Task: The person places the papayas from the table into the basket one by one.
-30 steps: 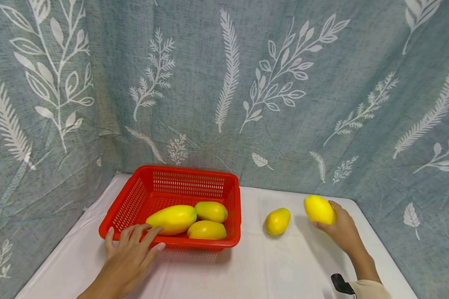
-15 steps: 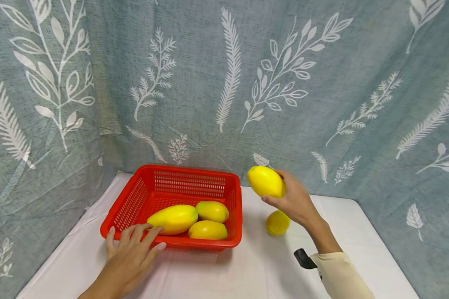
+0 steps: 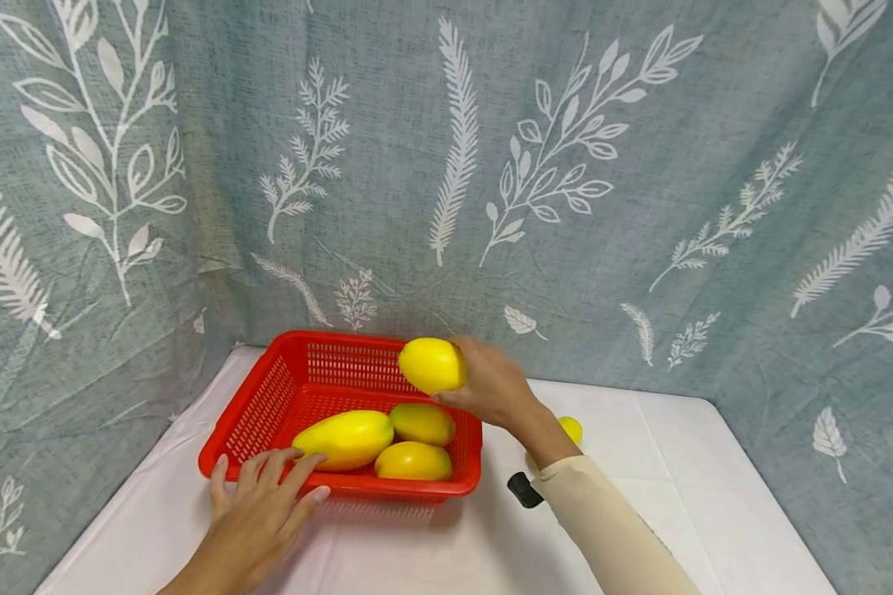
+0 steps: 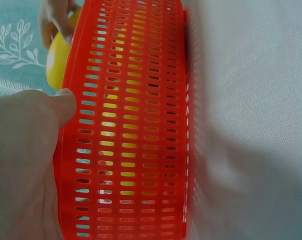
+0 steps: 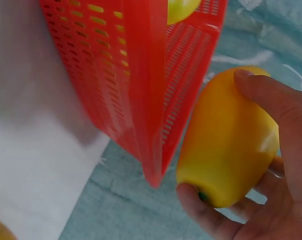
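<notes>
My right hand (image 3: 491, 384) grips a yellow mango (image 3: 430, 365) over the right rear part of a red plastic basket (image 3: 372, 341). In the right wrist view, thumb and fingers wrap this mango (image 5: 226, 140), which has a small green spot at one end. Inside the basket lie a long yellow fruit (image 3: 350, 440) and two smaller mangoes, one greenish (image 3: 422, 424) and one yellow (image 3: 414, 461). My left hand (image 3: 256, 508) holds the basket's front left rim, fingers over the edge; its thumb (image 4: 66, 105) shows at the rim in the left wrist view.
Another yellow mango (image 3: 570, 430) lies on the white-covered table (image 3: 670, 463) to the right of the basket, partly hidden by my right forearm. A blue-green curtain (image 3: 387, 207) with white leaf patterns hangs behind and at both sides.
My right hand has carried the mango leftward from the table's right side, past the mango on the table, to above the basket. The left hand has stayed on the rim.
</notes>
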Action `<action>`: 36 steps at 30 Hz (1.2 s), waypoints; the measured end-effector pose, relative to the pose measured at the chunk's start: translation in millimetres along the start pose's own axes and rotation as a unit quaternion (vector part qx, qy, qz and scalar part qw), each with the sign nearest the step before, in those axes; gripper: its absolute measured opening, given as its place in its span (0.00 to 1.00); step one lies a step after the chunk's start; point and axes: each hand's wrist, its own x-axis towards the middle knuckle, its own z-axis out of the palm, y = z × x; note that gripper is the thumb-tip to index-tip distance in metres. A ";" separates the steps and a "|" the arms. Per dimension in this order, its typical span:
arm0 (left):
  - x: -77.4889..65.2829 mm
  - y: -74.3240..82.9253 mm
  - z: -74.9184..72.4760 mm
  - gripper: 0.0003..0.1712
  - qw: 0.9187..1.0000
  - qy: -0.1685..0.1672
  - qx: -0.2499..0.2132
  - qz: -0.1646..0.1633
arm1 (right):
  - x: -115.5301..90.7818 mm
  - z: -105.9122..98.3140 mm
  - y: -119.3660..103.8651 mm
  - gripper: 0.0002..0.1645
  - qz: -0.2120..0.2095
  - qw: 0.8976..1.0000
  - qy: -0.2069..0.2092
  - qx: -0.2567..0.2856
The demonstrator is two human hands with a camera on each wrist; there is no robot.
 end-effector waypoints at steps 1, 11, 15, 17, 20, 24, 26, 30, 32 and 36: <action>-0.5 0.1 0.0 0.26 1.000 0.003 0.000 0.001 | 3.4 3.1 -1.9 0.44 -0.003 1.000 -0.004 -0.006; -3.2 -0.6 4.7 0.26 1.000 0.018 0.003 0.000 | 25.8 30.5 -14.5 0.45 -0.013 0.998 -0.046 -0.031; -3.0 -0.3 5.5 0.27 1.000 0.001 0.008 -0.012 | 28.4 36.8 -15.3 0.46 -0.011 0.997 -0.069 -0.031; -2.6 -0.5 5.3 0.27 1.000 -0.007 0.009 -0.017 | 28.4 38.6 -14.9 0.46 -0.012 0.996 -0.082 -0.030; -1.6 -1.2 4.8 0.27 1.000 -0.010 0.011 -0.020 | 29.3 41.1 -14.2 0.45 -0.025 0.994 -0.100 -0.045; -0.3 -1.2 4.5 0.27 1.000 -0.012 0.013 -0.022 | 29.4 43.5 -12.0 0.40 -0.030 0.991 -0.120 -0.057; 0.2 -1.2 4.8 0.27 1.000 -0.012 0.015 -0.022 | 28.4 44.0 -10.2 0.38 -0.024 0.990 -0.125 -0.051; 0.3 -1.6 5.3 0.27 1.000 -0.002 0.017 -0.014 | 24.4 40.9 -5.8 0.38 -0.017 0.991 -0.130 -0.017; 0.2 -1.7 5.1 0.26 1.000 0.005 0.018 -0.008 | 22.6 37.5 -3.4 0.39 -0.016 0.992 -0.126 0.005; 0.8 -1.7 3.0 0.27 1.000 0.008 0.021 -0.006 | 22.5 29.4 2.2 0.39 -0.032 0.993 -0.109 0.044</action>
